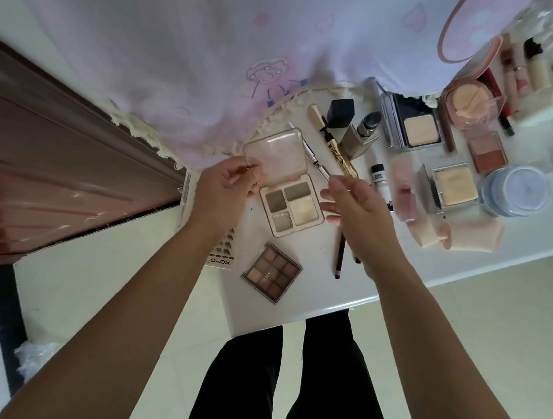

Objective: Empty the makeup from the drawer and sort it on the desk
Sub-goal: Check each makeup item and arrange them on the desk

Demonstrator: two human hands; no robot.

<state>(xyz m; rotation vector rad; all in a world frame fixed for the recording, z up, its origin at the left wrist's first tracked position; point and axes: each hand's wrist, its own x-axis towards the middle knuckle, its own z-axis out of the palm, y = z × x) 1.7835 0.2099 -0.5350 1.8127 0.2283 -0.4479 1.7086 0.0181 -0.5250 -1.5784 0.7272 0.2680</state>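
In the head view, an open four-pan eyeshadow palette [291, 199] is seen near the left end of the white surface [435, 258], its clear lid [276, 154] folded back. The lid's near corner is pinched between thumb and fingertips of the left grip [226, 188]. Whether the palette is resting or lifted cannot be told. The right grip [359, 215] is held just beside the palette with fingers loosely spread, and nothing is plainly held in it. Its fingertips are close to a silver pen [311, 153] and a gold mascara tube [334, 145], and a dark pencil [341, 251] is partly covered by it. With only a corner pinch, the palette could likely be tipped or dropped and its pans cracked. The round items could be nudged and rolled into the sorted rows by a careless reach. A brown palette [271, 272] near the front edge could be knocked off.
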